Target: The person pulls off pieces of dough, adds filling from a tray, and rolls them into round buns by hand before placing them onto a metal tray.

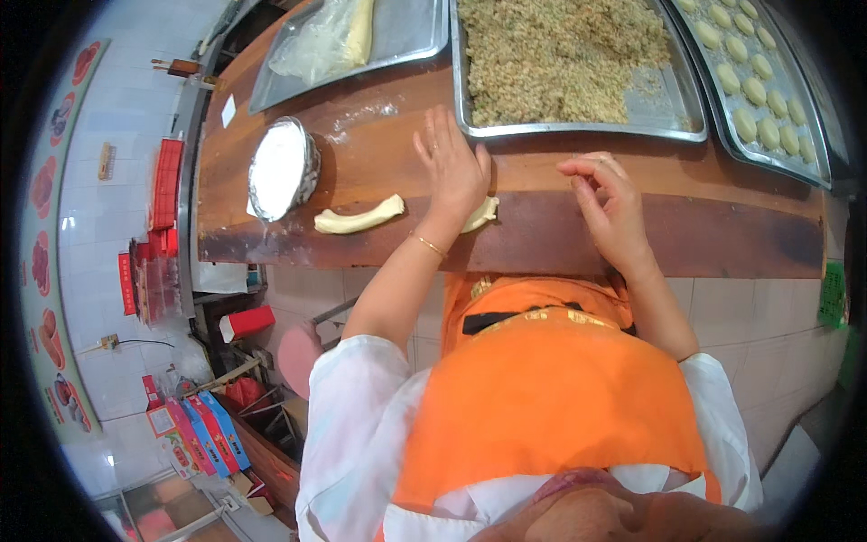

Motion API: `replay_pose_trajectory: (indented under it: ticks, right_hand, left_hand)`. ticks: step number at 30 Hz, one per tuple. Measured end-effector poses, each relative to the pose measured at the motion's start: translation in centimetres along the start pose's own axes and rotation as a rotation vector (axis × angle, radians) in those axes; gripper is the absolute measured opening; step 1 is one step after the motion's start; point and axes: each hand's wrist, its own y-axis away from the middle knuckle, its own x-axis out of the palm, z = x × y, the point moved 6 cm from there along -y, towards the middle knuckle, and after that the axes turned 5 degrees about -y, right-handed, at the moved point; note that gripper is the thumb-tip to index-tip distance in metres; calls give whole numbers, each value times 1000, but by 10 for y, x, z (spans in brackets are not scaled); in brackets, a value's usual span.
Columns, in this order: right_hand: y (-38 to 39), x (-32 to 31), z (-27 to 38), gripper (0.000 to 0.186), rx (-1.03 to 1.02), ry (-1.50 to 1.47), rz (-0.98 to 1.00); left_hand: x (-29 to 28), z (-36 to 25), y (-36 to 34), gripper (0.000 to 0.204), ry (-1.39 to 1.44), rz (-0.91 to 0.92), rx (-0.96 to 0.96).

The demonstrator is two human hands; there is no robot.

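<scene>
While the orange apron (542, 388) fills the near part of the view, a dough-rolling step is judged to be in hand at the front edge of the wooden desk (722, 230). The left hand (452, 167) is laid flat, palm down and fingers spread wide, upon a pale rope of dough; only the rope's end (483, 215) is seen poking out at about 4 o'clock from the palm, the rest being hidden beneath the hand. Nothing is gripped by it; the dough is merely pressed. The right hand (605, 203) is held just to the 3 o'clock side, apart from the dough, with its fingers curled and the thumb drawn toward the fingertips; whether a small pinch of dough is kept there cannot be told. A second dough rope (359, 217) is left lying at 9 o'clock from the left hand, near but not touching it, and beyond that a round bowl of white flour (282, 169) is set at about 10 o'clock. Farther off, at 12 o'clock, a steel tray (673, 113) heaped with crumbly brownish filling (560, 54) is placed, with a tray of shaped pale pieces (754, 77) at 2 o'clock and a tray holding a bagged length of dough (348, 36) at 11 o'clock. For the next move, even downward pressure would be called for so that the rope is kept uniform, and care that it is not pushed off the desk's near edge.
</scene>
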Motion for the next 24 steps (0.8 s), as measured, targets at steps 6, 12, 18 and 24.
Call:
replay_pose_trajectory:
  ticks: [6, 12, 18, 24]
  right_hand:
    - [4, 10, 10, 19, 36, -56, 10]
    - [15, 13, -7, 20, 100, -33, 66]
    - [17, 26, -1, 17, 52, -12, 113]
    - [17, 37, -10, 15, 134, 19, 197]
  left_hand:
    - [-17, -6, 10, 70, -125, -29, 53]
    - [-20, -20, 42, 64, 45, 69, 63]
    - [-42, 64, 59, 52, 209, -75, -28]
    - [-72, 124, 110, 57, -34, 131, 30]
